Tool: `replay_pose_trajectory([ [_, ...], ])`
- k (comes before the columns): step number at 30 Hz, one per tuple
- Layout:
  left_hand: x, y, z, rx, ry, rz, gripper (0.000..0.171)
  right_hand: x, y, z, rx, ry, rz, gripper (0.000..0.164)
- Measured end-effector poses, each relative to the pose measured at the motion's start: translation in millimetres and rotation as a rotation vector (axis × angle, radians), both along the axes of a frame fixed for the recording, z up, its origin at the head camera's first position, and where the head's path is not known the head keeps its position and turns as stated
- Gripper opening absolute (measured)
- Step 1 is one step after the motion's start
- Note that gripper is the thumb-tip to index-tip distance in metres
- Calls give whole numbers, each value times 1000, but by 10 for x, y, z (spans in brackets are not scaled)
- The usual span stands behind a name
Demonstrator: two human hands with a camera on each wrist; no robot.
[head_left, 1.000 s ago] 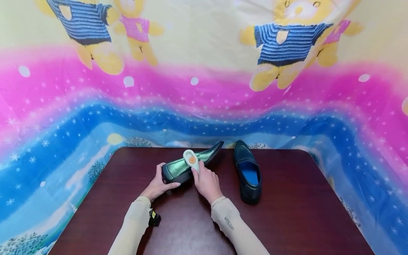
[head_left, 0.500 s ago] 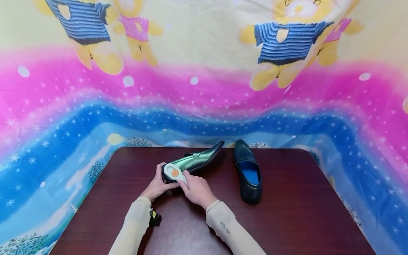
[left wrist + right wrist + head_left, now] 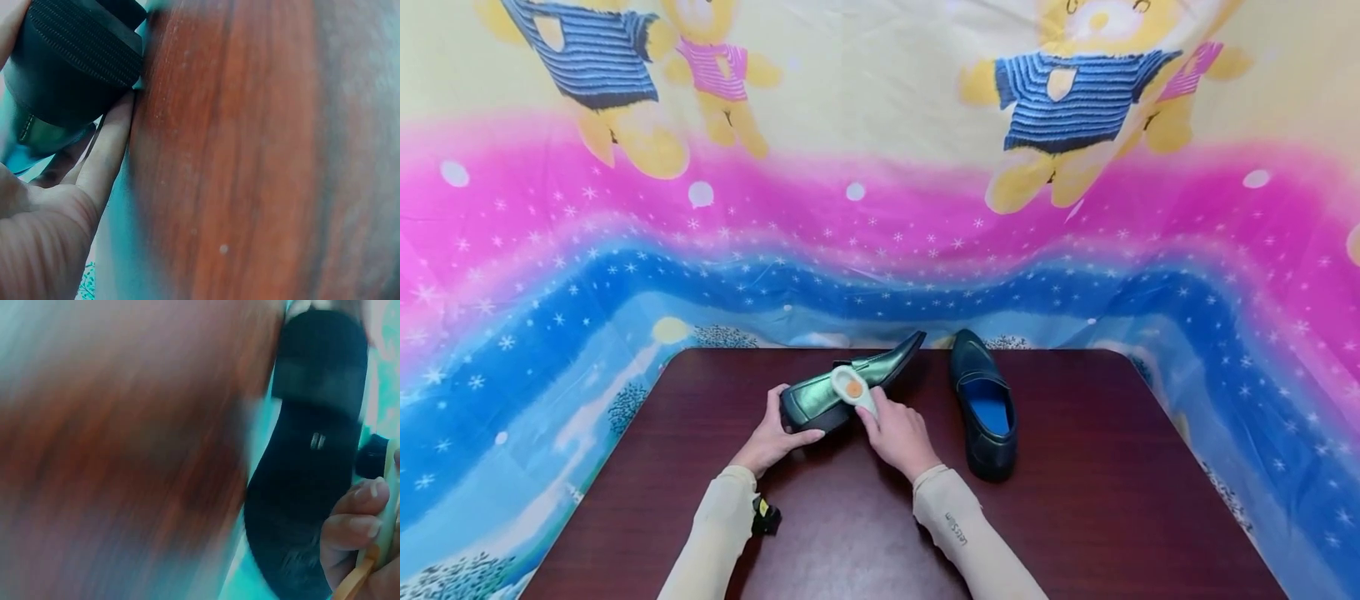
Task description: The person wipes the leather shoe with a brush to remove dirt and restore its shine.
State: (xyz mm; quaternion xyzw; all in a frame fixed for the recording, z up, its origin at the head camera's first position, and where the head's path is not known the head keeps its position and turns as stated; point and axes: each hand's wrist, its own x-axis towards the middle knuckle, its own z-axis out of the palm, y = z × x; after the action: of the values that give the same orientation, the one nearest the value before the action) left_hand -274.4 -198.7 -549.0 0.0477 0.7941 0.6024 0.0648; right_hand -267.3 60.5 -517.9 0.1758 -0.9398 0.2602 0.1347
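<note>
A shiny dark green loafer (image 3: 808, 402) is tilted on the table, its side facing up and its toe pointing to the back right. My left hand (image 3: 770, 437) grips the heel, thumb along the near edge. In the left wrist view the black heel (image 3: 78, 53) lies against the fingers. My right hand (image 3: 901, 431) holds a pale-handled shoe brush (image 3: 852, 387) with an orange spot on its back, over the middle of the loafer's side. The right wrist view shows the brush's dark head (image 3: 372, 456) beside the black sole (image 3: 315, 450); whether they touch, I cannot tell.
The other loafer (image 3: 987, 404), dark with a blue insole, stands upright to the right of my right hand. Both shoes are on a dark red-brown wooden table (image 3: 1097, 467). A cartoon-printed cloth (image 3: 880, 225) hangs close behind the table's back edge.
The brush went from the loafer's middle down to the heel, then back up to the middle with my right hand. My left hand and both shoes have stayed put.
</note>
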Motion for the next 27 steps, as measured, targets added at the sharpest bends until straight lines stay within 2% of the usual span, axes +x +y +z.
replay_pose_trajectory([
  [4,9,-3,4,11,-6,-4,97,-47,124,-13,-17,10,-60,26],
  [9,2,-3,-3,4,-16,1,97,-25,102,30,-55,-26,-42,27],
  [12,-10,-6,-3,-5,-12,-1,99,8,32,73,-104,-41,-2,25],
  [14,-16,-8,0,-6,-3,-1,100,32,-31,98,-111,-38,55,24],
  [20,-21,-21,-7,-4,25,-13,98,96,-243,98,-2,-46,241,22],
  [23,-30,-18,-20,-3,19,-25,98,111,-293,105,32,-46,266,21],
  [27,-26,-15,-16,-4,7,-26,98,95,-268,111,44,-20,249,22],
])
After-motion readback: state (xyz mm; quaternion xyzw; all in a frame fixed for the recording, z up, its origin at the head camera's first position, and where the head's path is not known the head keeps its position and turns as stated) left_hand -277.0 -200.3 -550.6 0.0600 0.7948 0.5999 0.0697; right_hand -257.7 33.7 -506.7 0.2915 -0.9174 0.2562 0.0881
